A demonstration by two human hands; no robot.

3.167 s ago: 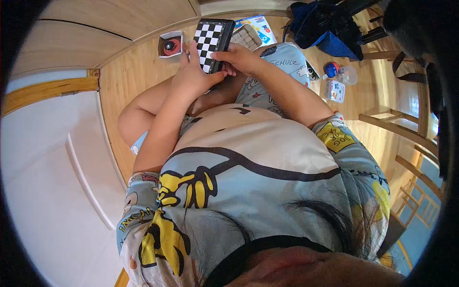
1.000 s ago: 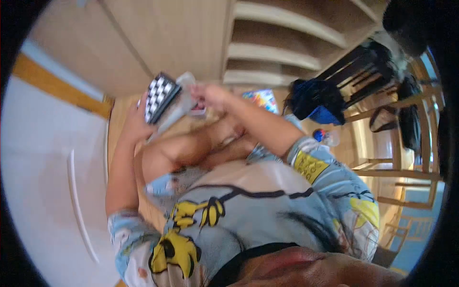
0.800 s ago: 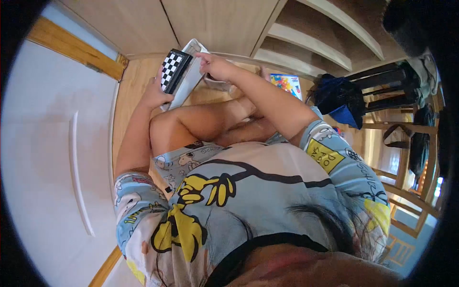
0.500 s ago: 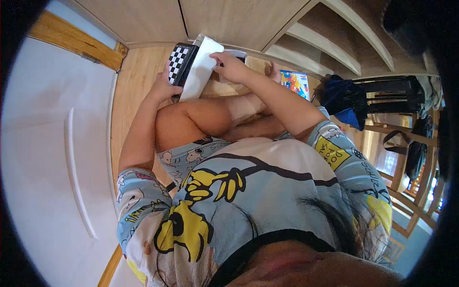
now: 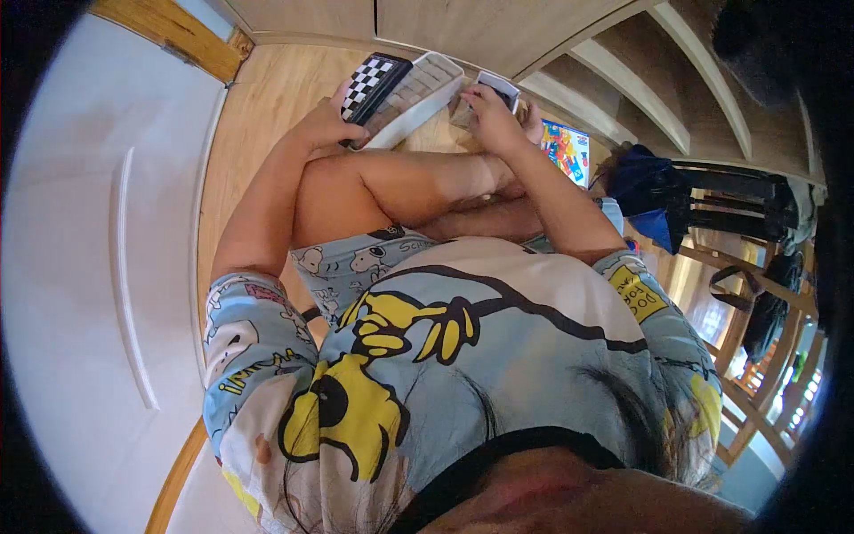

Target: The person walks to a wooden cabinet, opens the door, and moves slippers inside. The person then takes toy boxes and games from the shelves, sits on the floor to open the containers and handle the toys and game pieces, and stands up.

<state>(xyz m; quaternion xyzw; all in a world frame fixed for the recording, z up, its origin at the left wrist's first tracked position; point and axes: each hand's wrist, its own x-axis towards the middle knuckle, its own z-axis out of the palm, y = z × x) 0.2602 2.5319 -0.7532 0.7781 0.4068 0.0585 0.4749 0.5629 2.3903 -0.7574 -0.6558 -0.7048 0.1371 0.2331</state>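
A black box with a checkered black-and-white top, like a folding chessboard, is gripped along its near left side by my left hand. Right against it lies a long white box, tilted, its inside showing a row of pale greyish sections. My right hand is at a small white box with something dark in it. Its fingers are bent together at that box's left side; what they pinch, if anything, is too small to make out.
My bent leg lies just below the boxes on the wooden floor. A colourful printed box is right of my foot. A white door stands left, cabinet panels ahead, a dark blue bag right.
My right hand has left the long white box and moved right to the small one. The long box has turned so its inside shows. My left hand still grips the chessboard.
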